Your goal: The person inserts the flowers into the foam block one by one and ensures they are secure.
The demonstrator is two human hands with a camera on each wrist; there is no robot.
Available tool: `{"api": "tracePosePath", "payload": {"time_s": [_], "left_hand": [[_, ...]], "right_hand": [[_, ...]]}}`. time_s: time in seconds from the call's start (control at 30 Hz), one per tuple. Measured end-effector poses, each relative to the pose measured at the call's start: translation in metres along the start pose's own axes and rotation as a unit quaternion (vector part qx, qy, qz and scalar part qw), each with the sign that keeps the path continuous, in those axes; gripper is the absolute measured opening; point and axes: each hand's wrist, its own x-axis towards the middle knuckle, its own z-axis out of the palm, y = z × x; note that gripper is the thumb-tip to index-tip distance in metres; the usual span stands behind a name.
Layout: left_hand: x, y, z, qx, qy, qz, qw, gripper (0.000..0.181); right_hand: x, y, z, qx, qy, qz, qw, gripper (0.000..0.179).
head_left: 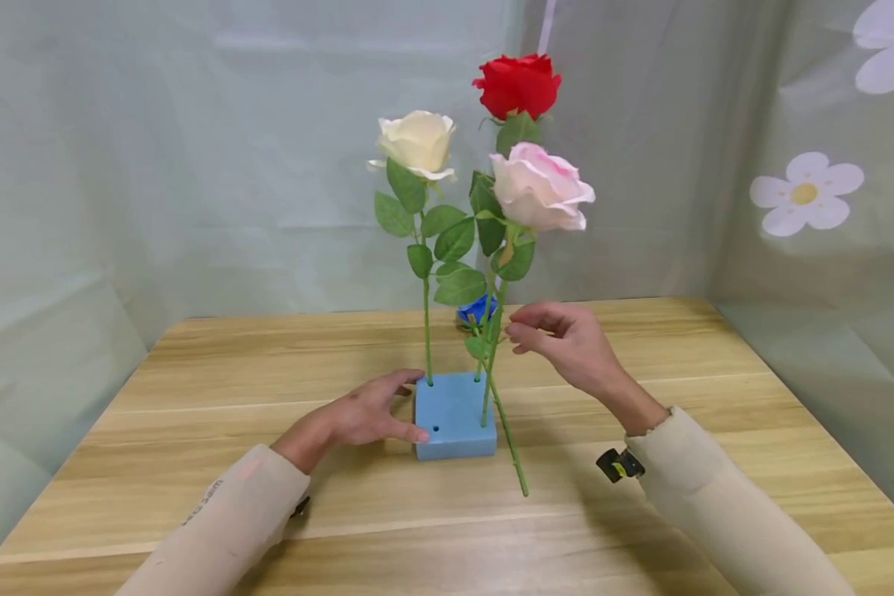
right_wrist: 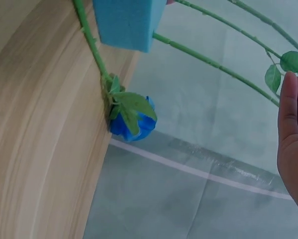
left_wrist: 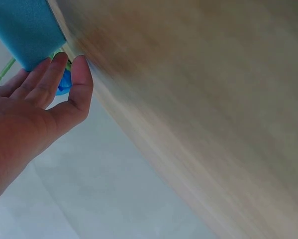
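Three standing roses (head_left: 540, 189) fill the upper centre; their blue block (head_left: 456, 406), below, seems best steadied by the left grip (head_left: 372, 410), spread against it, while the right grip (head_left: 566, 341), pinching nothing visible, should avoid knocking stems (head_left: 428, 331).

Looks like a makeshift booth to me, with creased pale grey-green sheeting (head_left: 194, 165) walling in the left, back and right of a light-brown wood-grain table (head_left: 417, 538). Flat white daisy-like flowers with yellow centres (head_left: 806, 194) dot the right side, but honestly can't tell if it's inside a home or a lab.
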Motion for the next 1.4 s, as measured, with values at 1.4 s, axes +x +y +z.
{"api": "tracePosePath", "payload": {"time_s": [1.4], "left_hand": [[-0.001, 0.001, 0.001, -0.018, -0.004, -0.017, 0.9997, 0.099]], "right_hand": [[-0.011, 0.054, -0.010, -0.023, 0.026, 0.108, 0.9935, 0.025]]}}
